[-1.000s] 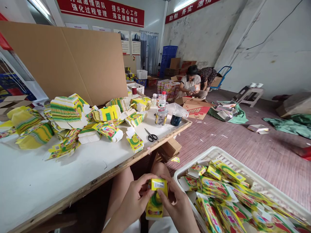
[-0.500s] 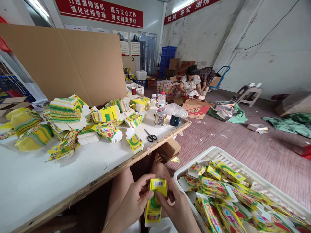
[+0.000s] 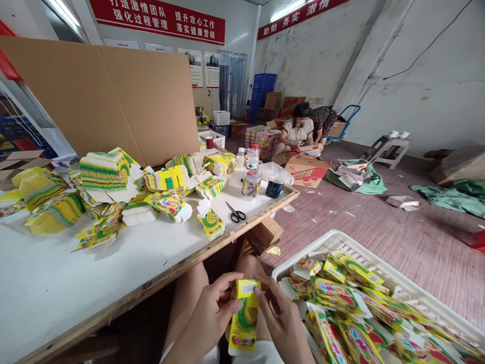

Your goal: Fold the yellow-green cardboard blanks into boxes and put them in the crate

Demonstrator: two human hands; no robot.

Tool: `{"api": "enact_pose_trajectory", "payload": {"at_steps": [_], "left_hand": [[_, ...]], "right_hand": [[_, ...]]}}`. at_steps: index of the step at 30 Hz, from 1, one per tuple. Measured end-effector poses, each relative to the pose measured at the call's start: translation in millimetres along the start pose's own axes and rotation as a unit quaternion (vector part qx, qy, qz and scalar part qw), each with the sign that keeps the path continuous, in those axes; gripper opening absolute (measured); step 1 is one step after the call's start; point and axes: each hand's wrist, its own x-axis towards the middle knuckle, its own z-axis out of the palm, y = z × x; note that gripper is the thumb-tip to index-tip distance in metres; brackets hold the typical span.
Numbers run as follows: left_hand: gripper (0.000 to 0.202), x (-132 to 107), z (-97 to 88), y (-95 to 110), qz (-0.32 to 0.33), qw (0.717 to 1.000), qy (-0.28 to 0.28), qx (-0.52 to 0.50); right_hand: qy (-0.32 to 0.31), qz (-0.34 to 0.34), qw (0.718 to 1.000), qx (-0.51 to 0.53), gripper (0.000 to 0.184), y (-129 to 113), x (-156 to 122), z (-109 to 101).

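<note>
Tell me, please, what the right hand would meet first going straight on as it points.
The yellow carton against the right hand comes first, it seems; depth beyond that is unclear.

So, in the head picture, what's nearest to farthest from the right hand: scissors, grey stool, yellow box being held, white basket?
From the right hand:
1. Yellow box, held, on its left.
2. White basket, close by on its right.
3. Scissors, ahead, on the table.
4. Grey stool, far back on the right.
</note>
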Motion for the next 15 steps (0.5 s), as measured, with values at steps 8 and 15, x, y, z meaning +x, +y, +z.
{"api": "enact_pose_trajectory", "payload": {"at_steps": [8,15], "left_hand": [[0.037,-1,10.8,9,0.015,1.000,0.001,0.023],[0.036,35,1.8,-15,0.213,0.947,0.089,0.225]], "right_hand": [[0.043,0.019,0.994,0.103,0.021,1,0,3],[0.285,-0.063,0.935,-0.202,0.029,-6,6,-42]]}}
